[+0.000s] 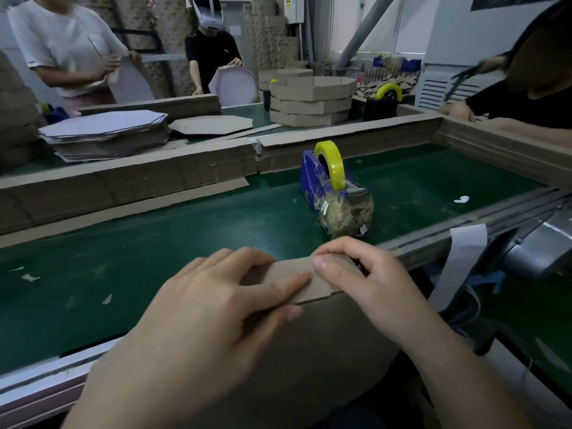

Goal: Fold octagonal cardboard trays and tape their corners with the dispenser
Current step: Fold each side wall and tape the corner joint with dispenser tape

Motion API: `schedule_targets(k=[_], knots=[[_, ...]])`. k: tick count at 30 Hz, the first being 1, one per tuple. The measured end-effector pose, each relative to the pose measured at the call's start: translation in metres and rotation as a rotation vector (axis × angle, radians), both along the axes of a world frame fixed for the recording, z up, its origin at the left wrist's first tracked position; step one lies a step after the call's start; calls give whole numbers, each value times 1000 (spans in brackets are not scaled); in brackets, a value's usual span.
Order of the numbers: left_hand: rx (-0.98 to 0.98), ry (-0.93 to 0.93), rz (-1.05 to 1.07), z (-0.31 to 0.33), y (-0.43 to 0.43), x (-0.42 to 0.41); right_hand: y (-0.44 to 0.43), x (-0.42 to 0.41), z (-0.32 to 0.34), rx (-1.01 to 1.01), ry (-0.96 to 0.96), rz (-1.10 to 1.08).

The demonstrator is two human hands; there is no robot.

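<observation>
The brown cardboard tray (325,335) leans at the near edge of the green counter (154,243). The left hand (216,292) grips its folded side wall, fingers (278,281) over the top and thumb below. The right hand (371,274) pinches the corner flap beside it. The blue tape dispenser with a yellow roll (325,187) stands behind, apart. If one hand lets go to reach for tape, the stiff flap may spring open, and the corner would be taped crooked.

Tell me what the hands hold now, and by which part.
The cardboard tray, by its raised side flap: the left hand grips the flap's left part, the right hand pinches its right end.
</observation>
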State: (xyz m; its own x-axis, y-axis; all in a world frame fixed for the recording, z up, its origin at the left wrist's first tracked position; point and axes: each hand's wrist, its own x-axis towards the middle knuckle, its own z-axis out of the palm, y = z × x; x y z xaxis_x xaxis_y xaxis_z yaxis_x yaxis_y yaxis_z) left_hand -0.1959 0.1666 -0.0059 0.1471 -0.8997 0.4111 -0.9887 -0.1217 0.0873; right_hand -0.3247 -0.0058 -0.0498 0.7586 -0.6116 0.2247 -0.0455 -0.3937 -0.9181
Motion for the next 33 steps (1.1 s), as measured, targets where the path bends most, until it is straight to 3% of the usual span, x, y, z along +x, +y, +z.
schedule_targets(k=[4,8,20,25,27,30,33], knots=[[-11,75,4,0,-5,-1,-13,-2,4,227,-16,72],[-46,110,36,-4,-5,1,-13,2,1,270,-35,100],[-44,28,-16,-10,-4,9,-13,9,-6,134,-88,74],[-43,35,6,-10,-6,10,-15,10,-2,13,-9,100],[-44,40,8,-10,-6,10,-30,14,4,-57,-21,30],[-48,26,17,-9,-6,9,-81,31,15,-84,-70,-348],[-48,17,16,-9,-6,7,-129,50,21,-67,254,-487]])
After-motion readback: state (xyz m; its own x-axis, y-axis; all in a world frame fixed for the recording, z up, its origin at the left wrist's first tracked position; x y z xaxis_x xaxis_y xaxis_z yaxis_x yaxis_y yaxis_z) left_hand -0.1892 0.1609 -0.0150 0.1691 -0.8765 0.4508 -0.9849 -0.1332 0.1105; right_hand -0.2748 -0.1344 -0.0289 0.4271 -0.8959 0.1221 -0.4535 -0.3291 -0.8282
